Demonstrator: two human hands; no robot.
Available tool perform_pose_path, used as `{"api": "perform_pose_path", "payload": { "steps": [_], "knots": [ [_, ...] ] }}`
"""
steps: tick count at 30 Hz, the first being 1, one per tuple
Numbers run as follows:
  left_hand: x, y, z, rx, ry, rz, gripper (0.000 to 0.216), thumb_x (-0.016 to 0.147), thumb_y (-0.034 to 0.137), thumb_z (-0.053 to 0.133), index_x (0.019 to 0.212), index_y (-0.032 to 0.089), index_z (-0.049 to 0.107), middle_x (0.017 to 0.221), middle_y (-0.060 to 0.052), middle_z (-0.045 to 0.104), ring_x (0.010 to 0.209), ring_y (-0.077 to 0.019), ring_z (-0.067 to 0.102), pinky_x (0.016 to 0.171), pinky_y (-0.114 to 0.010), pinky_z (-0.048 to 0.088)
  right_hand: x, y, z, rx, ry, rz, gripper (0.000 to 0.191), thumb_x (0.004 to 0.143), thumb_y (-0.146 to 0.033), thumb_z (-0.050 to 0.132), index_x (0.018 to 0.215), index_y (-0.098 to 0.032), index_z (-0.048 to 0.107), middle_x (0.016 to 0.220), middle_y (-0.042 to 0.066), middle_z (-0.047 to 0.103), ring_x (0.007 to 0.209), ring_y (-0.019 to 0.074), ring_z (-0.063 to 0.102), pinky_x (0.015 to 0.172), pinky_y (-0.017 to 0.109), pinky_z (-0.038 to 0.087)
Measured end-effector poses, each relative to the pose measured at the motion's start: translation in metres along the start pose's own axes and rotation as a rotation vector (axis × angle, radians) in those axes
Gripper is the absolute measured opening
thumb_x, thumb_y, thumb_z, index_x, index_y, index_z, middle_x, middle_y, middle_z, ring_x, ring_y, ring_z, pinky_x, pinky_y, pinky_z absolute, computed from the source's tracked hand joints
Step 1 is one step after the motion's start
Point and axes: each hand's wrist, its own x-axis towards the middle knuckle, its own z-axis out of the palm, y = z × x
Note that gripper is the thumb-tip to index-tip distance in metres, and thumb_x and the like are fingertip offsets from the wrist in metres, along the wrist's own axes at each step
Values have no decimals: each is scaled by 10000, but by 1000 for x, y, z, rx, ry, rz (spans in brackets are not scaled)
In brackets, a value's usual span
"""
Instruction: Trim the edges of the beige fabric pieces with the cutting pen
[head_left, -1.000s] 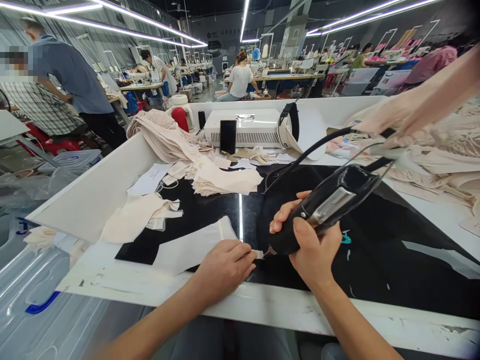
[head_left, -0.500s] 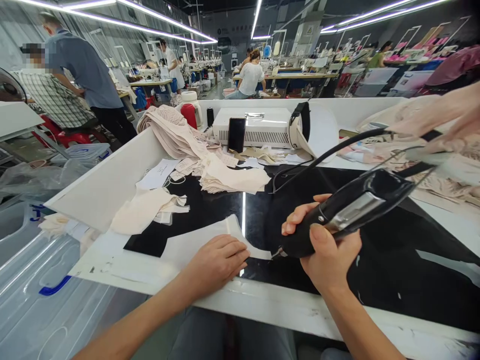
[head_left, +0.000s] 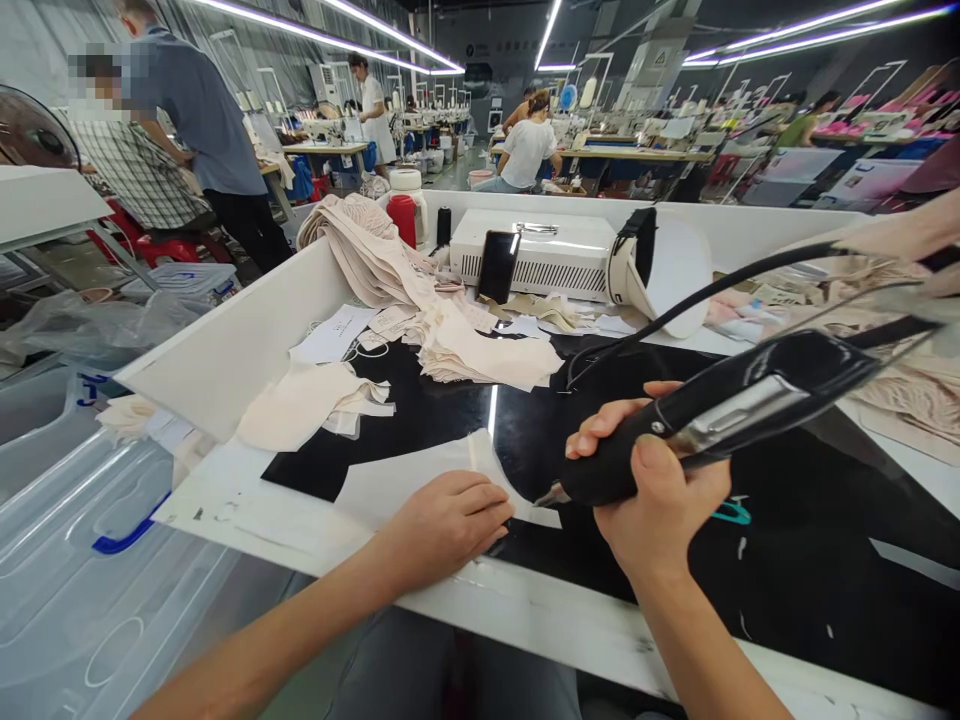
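Note:
A pale, curved fabric piece (head_left: 420, 470) lies on a black board (head_left: 450, 425) near the table's front edge. My left hand (head_left: 454, 525) rests flat on its right part, fingers together. In my right hand (head_left: 660, 490) are black, corded electric scissors (head_left: 697, 430) with a silver side strip, the fingers wrapped round the body. Their pointed metal tip meets the fabric's narrow right end, a little right of my left fingertips. How far the tip bites into the edge cannot be made out.
Pale fabric pieces (head_left: 300, 405) and a stack (head_left: 487, 345) lie behind. A phone (head_left: 499, 265) leans on a white machine (head_left: 540, 250). The power cord (head_left: 675, 285) crosses at right. Another person's blurred arm (head_left: 911, 230) enters top right. Plastic bins (head_left: 67, 580) stand left.
The view has shifted, so the table sits further right. The scissors' tip has moved left along the fabric's narrow end. A teal bit now shows right of my right hand.

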Motion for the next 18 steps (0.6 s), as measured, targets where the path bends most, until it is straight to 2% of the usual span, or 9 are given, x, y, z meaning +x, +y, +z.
{"api": "perform_pose_path", "payload": {
  "steps": [4, 8, 13, 18],
  "knots": [
    [1, 1, 1, -11, 31, 8, 180, 1234, 215, 659, 1305, 136, 805, 1229, -108, 875, 1149, -230, 839, 1094, -378, 719, -2, 8, 3, 0, -13, 4, 506, 892, -537, 1008, 1215, -303, 696, 824, -58, 734, 576, 177, 697, 560, 344, 637],
    [1, 1, 1, -10, 0, -3, 159, 1220, 211, 690, 1312, 151, 805, 1240, -100, 872, 1162, -226, 834, 1095, -381, 724, -3, 11, 2, -10, -20, -18, 485, 921, -505, 992, 1229, -292, 685, 837, -56, 729, 584, 167, 696, 573, 334, 640],
    [1, 1, 2, -8, 5, -6, 161, 1217, 201, 691, 1314, 161, 812, 1244, -95, 870, 1172, -223, 833, 1096, -377, 721, 0, 6, 0, -25, -30, -3, 444, 926, -484, 977, 1211, -304, 689, 824, -62, 719, 573, 169, 693, 562, 334, 634],
    [3, 3, 0, -13, 57, 7, 209, 1255, 213, 620, 1274, 143, 816, 1212, -98, 874, 1133, -221, 836, 1076, -362, 716, 3, -2, -7, -26, 22, -12, 413, 886, -455, 985, 1173, -312, 725, 800, -68, 724, 556, 169, 686, 556, 335, 639]
  ]
}}
